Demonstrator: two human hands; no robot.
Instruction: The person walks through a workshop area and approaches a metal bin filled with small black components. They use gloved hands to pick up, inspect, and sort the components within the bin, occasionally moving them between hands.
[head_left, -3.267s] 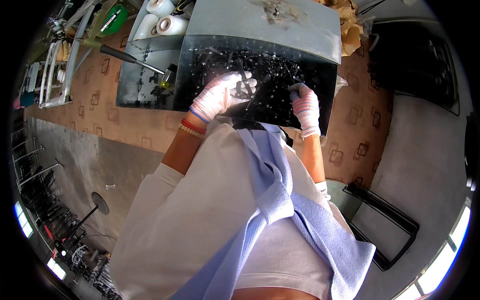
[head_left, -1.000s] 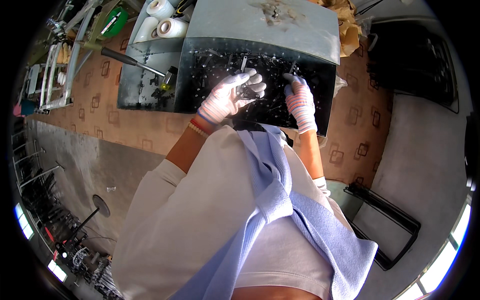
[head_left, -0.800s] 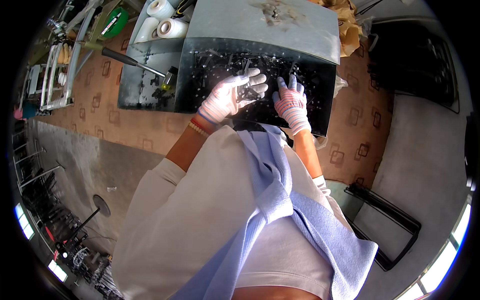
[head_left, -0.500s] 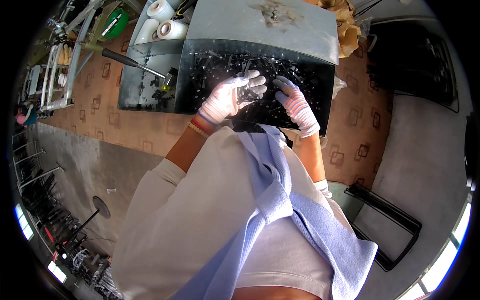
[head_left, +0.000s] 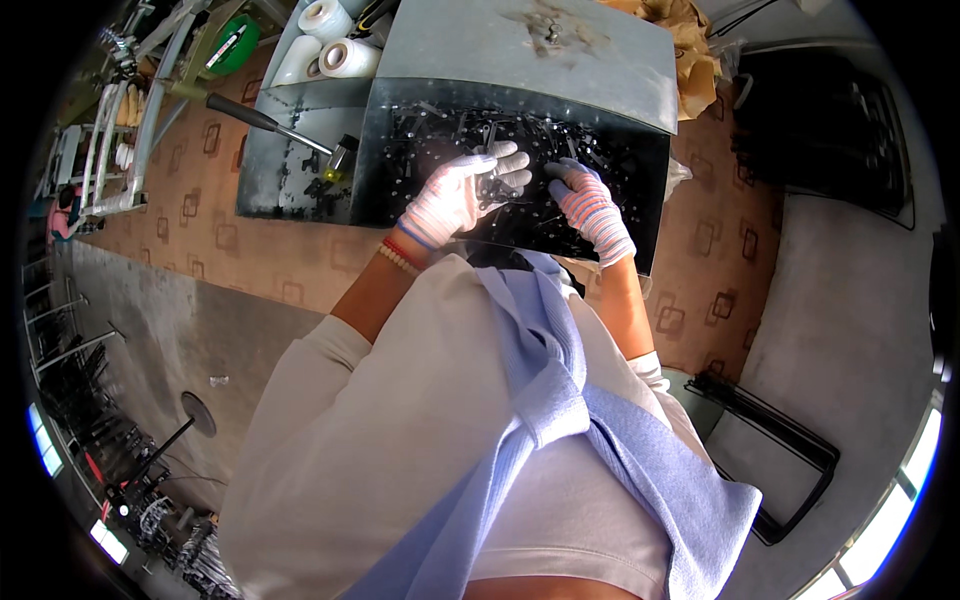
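Both hands gloved, over a dark tray [head_left: 650,215] full of small black metal parts [head_left: 440,130]. Tray on a grey metal table [head_left: 590,60], slanting toward the person.

Left hand [head_left: 455,195]: white knit glove, blue-striped cuff, bead bracelets at the wrist. Fingers [head_left: 510,160] curled round a few of the small parts, held just above the heap. Exact count and shape of the held pieces too small to tell.

Right hand [head_left: 590,205]: striped glove, palm down on the parts, just beside the left. Fingertips bent in, narrow; whether anything is pinched under them cannot be told.

Parts spread over most of the tray floor, thickest toward the far edge, thinner near the front rim.

Left of the tray: second, shallower tray [head_left: 265,170] with a hammer [head_left: 270,125] lying slantwise, head at the tray's right end, handle pointing up-left. Beyond it, two rolls of clear film [head_left: 335,40] side by side. Green tub [head_left: 232,40] further left.

Crumpled brown paper [head_left: 690,50] at the table's far right corner. Patterned tan floor [head_left: 710,290] under the table. Black frame [head_left: 780,450] lying on grey floor at lower right. White shirt, pale blue cloth [head_left: 560,400] knotted at the chest.
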